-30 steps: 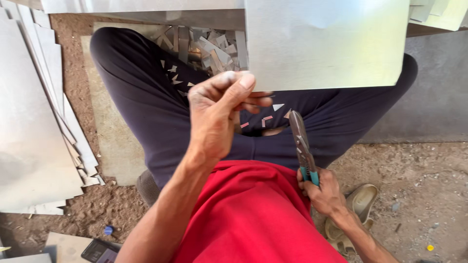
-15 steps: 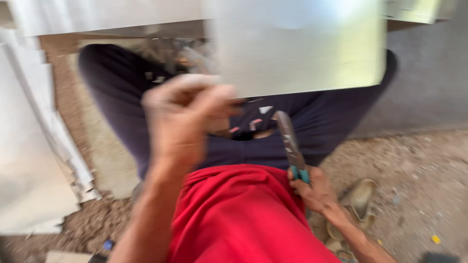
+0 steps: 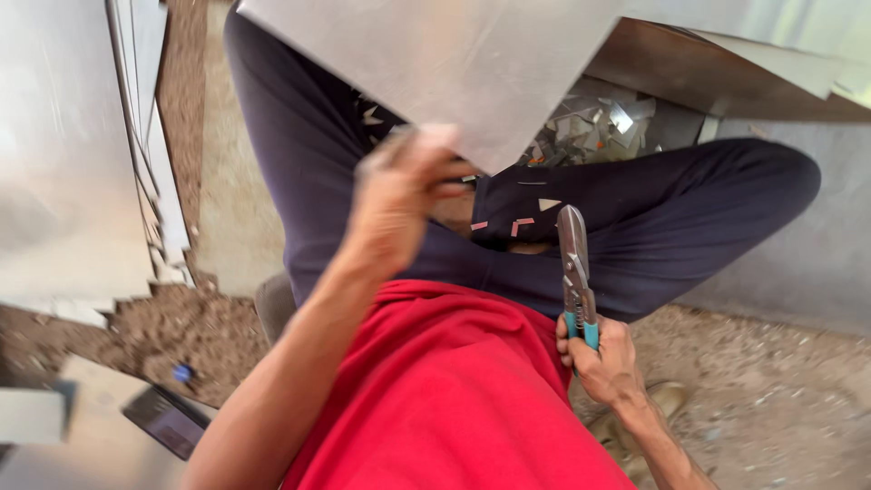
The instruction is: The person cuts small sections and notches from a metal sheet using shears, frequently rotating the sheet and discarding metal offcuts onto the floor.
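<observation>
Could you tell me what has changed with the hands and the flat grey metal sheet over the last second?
The left hand was empty above the lap a second ago; it has since risen and now grips the lower corner of the flat grey metal sheet, which has tilted toward the person. The right hand still holds the teal-handled tin snips by the thigh, blades shut and pointing forward.

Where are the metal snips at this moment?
In the head view, the metal snips are at the person's right side, held by the teal handles in the right hand, blades pointing up over the dark trousers.
</observation>
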Action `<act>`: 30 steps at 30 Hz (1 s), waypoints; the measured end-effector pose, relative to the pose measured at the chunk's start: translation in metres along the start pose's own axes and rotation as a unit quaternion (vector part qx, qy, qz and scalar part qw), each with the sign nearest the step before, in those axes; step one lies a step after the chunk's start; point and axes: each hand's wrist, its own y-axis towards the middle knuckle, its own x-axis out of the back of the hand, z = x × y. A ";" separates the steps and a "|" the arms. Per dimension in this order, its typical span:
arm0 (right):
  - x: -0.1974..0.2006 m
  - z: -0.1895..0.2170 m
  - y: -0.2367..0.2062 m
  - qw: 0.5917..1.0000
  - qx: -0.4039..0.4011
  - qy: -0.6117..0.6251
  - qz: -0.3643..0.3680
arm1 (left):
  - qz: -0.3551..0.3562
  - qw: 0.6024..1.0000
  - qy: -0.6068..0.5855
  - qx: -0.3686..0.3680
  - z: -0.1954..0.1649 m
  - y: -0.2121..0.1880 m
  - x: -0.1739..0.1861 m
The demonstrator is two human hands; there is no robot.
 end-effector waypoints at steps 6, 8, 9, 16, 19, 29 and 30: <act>0.015 0.051 0.008 0.990 0.069 -0.113 0.053 | 0.016 0.986 -0.004 -0.167 -0.033 -0.008 0.000; 0.010 0.073 0.015 0.987 0.086 -0.118 0.071 | 0.000 0.985 -0.018 -0.171 -0.063 -0.016 0.024; 0.006 0.083 0.018 0.984 0.097 -0.123 0.080 | -0.009 0.985 -0.024 -0.172 -0.072 -0.020 0.034; -0.014 0.134 0.029 0.964 0.105 -0.193 0.150 | -0.040 0.981 -0.069 -0.179 -0.067 -0.025 0.070; -0.018 0.146 0.035 0.963 0.057 -0.140 0.224 | -0.041 0.973 -0.048 -0.221 -0.051 -0.022 0.074; -0.052 0.171 0.060 0.957 0.092 -0.127 0.245 | 0.000 0.977 -0.036 -0.211 -0.019 -0.026 0.075; -0.052 0.174 0.062 0.955 0.106 -0.142 0.239 | 0.003 0.976 -0.039 -0.215 -0.020 -0.026 0.075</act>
